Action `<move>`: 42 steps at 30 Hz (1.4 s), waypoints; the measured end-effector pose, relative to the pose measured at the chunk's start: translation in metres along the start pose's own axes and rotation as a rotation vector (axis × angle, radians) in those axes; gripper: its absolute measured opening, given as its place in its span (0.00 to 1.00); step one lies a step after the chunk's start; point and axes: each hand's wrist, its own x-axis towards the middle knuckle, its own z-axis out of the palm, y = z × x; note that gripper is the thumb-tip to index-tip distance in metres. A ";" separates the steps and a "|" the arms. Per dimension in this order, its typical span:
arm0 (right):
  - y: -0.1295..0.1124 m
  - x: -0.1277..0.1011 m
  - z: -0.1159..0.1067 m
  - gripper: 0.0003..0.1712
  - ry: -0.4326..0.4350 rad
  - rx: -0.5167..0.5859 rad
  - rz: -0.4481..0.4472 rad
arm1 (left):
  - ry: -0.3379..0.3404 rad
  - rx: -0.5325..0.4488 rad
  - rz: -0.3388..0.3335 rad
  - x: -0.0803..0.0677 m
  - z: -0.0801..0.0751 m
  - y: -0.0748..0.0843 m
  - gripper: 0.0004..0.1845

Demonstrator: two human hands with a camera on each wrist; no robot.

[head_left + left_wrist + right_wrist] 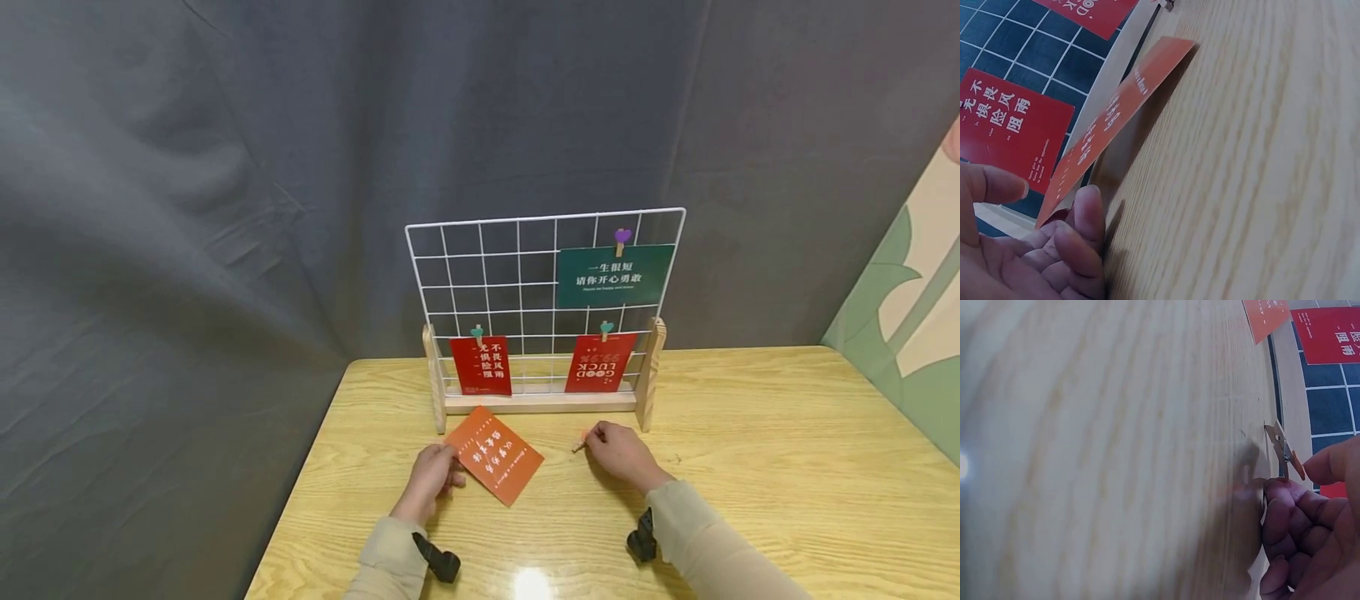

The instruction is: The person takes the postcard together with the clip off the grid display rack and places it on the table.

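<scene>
Head view, left hand (431, 477) holding orange card (495, 454) (tilted)

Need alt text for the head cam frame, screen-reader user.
A person's left hand holds an orange card by its edge on a wooden table, while the right hand pinches a small wooden clip. Behind them a white wire grid stand shows one green card and two red cards clipped on.

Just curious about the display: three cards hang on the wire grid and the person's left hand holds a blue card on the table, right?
Not quite: the card in the left hand is orange, not blue, as the head view shows. Three cards do hang on the wire grid.
</scene>
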 end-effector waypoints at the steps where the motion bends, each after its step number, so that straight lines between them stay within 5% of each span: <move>1: 0.000 0.000 0.000 0.10 -0.003 0.002 0.002 | -0.007 0.006 -0.001 -0.001 -0.001 -0.001 0.10; 15: 0.000 -0.002 -0.001 0.10 -0.001 -0.011 0.013 | -0.069 0.039 -0.024 -0.011 -0.005 0.004 0.14; 28: 0.002 -0.004 -0.005 0.11 -0.012 0.001 0.015 | -0.045 0.102 0.022 -0.014 0.000 0.008 0.12; 42: -0.023 0.001 -0.045 0.12 0.072 -0.041 -0.108 | -0.062 0.099 0.160 -0.010 0.021 0.038 0.13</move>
